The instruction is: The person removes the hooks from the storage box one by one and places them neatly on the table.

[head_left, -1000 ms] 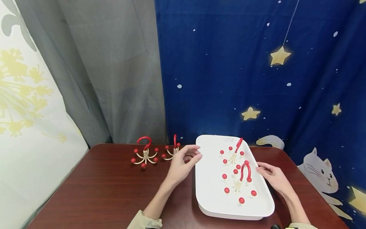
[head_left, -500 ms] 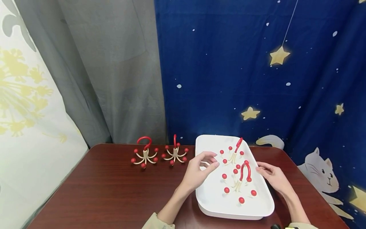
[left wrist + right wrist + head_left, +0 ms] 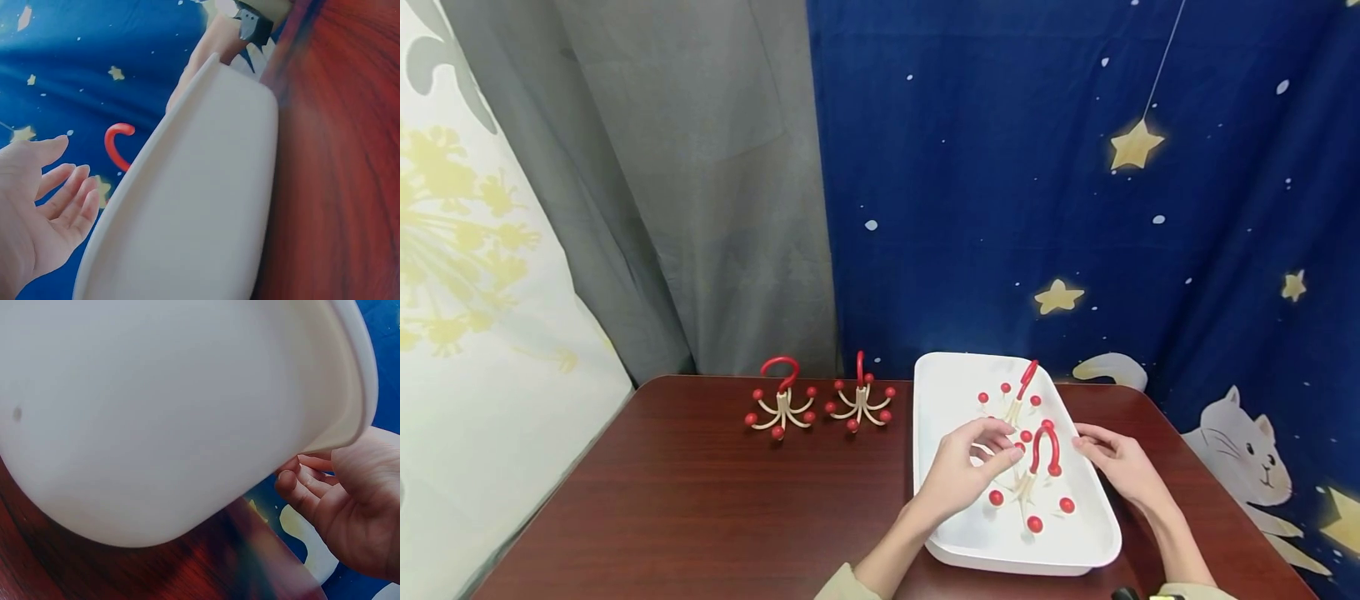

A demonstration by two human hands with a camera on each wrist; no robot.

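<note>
Two hangers with red hooks, pale curved arms and red ball tips stand in a white tray. The near hanger is beside the fingertips of my left hand, which hovers over the tray, fingers loosely bent, holding nothing. Part of the far hanger is hidden behind that hand. In the left wrist view, a red hook shows above the tray's rim, past the hand. My right hand grips the tray's right rim; in the right wrist view its fingers curl beneath the edge.
Two more such hangers, a left one and a right one, stand on the brown wooden table left of the tray. Behind the table hang a grey curtain and a blue star-patterned curtain.
My left hand has moved right and toward me, from the tray's left rim to over the tray beside the near hanger. The right hand stays at the right rim.
</note>
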